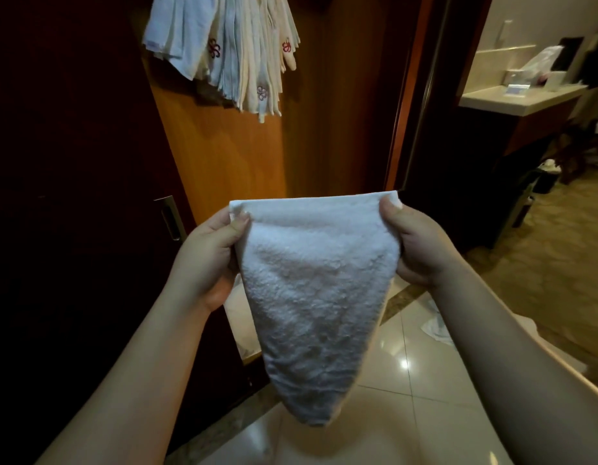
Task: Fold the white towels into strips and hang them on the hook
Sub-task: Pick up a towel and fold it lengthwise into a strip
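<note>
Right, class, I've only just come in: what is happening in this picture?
A person holds a white towel up in front of them, the left hand and right hand each pinching a top corner while it hangs down. Other towels already hang on the wooden door above. This one is not hung yet.

L hand [212,255] + R hand [413,245] pinch white towel [316,297] top corners; hung towels [230,52] above.

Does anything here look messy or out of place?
Yes: a crumpled white cloth lies on the glossy tiled floor at the right, beside the person's right arm. The hanging bunch of pale towels on the wooden door looks uneven, their ends at differing heights.
</note>
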Demonstrator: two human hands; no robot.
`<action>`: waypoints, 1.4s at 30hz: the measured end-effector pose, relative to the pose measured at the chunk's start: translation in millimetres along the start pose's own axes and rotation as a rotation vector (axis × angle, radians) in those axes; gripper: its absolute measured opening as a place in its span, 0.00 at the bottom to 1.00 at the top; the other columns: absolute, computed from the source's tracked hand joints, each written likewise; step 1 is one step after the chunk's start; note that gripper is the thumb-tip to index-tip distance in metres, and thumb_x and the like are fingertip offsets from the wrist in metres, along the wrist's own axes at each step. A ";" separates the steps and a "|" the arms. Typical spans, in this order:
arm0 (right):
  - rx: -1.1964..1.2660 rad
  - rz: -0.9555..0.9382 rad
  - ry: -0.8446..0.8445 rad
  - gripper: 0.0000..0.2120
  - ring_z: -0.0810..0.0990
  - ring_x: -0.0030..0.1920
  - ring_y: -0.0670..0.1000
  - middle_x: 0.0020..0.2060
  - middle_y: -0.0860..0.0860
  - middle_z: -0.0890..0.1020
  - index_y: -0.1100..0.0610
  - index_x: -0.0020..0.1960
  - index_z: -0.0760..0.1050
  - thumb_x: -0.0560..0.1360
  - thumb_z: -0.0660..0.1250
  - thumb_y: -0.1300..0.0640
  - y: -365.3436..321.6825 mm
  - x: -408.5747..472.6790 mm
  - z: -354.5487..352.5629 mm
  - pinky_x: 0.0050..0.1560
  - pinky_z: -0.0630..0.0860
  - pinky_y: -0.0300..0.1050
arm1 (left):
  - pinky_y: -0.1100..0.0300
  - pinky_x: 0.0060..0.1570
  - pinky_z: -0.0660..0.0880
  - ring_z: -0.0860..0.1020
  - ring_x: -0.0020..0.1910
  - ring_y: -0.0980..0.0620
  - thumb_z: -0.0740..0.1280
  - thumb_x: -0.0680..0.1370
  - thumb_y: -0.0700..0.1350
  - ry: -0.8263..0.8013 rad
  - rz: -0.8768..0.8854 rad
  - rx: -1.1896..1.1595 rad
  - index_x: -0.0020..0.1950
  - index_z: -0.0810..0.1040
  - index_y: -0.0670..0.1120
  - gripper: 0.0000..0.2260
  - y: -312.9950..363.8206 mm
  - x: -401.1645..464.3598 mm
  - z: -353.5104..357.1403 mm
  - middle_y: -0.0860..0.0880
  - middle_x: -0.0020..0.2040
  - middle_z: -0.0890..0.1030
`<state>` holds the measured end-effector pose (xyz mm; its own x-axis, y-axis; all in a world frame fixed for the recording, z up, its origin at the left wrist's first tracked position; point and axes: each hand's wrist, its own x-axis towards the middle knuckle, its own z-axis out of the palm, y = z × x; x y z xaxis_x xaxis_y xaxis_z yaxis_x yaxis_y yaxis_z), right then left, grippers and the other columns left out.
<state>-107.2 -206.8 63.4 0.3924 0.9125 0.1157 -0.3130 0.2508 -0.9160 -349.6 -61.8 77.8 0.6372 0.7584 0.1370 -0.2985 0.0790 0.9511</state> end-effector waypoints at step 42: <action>-0.262 -0.123 0.104 0.33 0.78 0.67 0.49 0.65 0.50 0.80 0.55 0.76 0.65 0.77 0.62 0.38 79.6 -57.2 67.6 0.70 0.73 0.51 | 0.47 0.80 0.51 0.56 0.80 0.52 0.46 0.82 0.56 -0.345 0.025 0.048 0.78 0.59 0.46 0.26 -75.5 -64.2 74.2 0.45 0.80 0.61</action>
<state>-213.1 -217.2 9.8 0.5041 0.8390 0.2048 -0.0288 0.2533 -0.9670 -315.2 -164.5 17.7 0.8352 0.4959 0.2379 -0.2887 0.0270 0.9570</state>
